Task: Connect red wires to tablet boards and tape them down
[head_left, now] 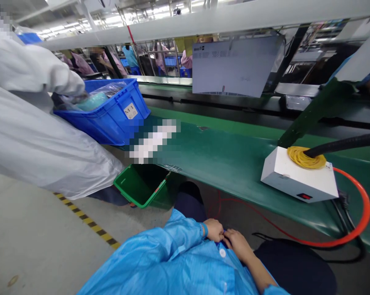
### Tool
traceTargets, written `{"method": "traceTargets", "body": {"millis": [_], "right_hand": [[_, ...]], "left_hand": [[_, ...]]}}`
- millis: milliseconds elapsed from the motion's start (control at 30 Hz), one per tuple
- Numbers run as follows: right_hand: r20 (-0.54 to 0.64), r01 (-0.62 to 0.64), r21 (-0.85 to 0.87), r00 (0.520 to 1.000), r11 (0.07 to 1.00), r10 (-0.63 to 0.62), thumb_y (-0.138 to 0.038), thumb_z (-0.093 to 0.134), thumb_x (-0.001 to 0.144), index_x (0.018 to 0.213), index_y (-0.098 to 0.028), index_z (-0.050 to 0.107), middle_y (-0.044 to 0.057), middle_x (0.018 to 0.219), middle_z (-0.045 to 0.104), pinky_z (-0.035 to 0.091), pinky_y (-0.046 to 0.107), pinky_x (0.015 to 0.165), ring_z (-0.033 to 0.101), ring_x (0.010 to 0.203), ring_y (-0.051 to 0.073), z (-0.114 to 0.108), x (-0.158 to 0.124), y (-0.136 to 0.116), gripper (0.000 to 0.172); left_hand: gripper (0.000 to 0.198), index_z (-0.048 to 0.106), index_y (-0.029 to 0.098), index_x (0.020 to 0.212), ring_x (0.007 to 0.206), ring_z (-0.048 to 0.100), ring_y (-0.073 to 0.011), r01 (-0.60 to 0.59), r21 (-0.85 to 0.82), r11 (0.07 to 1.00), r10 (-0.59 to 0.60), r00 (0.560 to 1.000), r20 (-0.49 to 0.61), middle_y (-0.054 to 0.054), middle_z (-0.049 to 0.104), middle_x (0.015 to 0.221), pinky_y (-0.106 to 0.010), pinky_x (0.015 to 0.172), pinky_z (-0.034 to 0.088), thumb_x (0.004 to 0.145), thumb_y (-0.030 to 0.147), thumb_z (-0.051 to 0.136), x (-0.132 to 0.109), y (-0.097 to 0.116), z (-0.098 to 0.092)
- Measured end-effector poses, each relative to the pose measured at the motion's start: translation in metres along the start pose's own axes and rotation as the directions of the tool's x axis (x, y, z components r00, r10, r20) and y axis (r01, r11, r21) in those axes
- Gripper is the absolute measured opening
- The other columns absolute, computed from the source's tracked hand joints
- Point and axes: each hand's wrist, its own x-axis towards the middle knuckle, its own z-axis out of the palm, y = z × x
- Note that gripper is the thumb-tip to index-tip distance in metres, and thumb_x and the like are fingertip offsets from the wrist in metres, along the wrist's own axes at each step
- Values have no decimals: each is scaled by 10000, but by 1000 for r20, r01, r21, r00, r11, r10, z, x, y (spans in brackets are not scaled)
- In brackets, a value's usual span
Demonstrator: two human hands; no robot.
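My left hand (214, 230) rests in my lap with its fingers curled in. A light blue band circles that wrist at the end of the sleeve. Right beside it, my right hand (237, 244) has bent fingers that meet the left fingertips. A bit of dark blue shows between and under the fingers, but I cannot make out what it is or whether it is held. Both hands lie against the front of a light blue work coat (172, 262), close to a white button (223, 253).
Ahead runs a green bench (215, 151) bearing a blue bin (111, 112) with bagged items and a white box (298, 176) with yellow coil and orange tube. A green bin (141, 186) stands below. A person in white (43, 135) reaches into the blue bin. A paper sheet (234, 67) hangs behind.
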Motion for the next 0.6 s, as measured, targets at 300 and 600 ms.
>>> {"method": "traceTargets", "body": {"millis": [300, 600], "right_hand": [[2, -10, -1, 1000, 1000, 10, -397, 395, 1057, 1197, -234, 754, 103, 1189, 749, 436, 392, 1038, 662, 1181, 285, 2, 0, 0, 419], [-4, 7, 1, 1000, 1000, -7, -365, 390, 1046, 1182, -214, 765, 117, 1162, 754, 449, 381, 1024, 674, 1160, 281, 7, 2, 5, 427]], "left_hand": [[250, 798, 224, 934, 1031, 769, -293, -21, 3, 1000, 21, 1000, -12, -98, 813, 1023, -371, 853, 600, 914, 353, 585, 4, -2, 5], [284, 792, 209, 887, 976, 775, -300, -24, 10, 1000, 24, 1000, -20, -107, 810, 961, -373, 806, 606, 893, 416, 596, 7, -5, 9]]}}
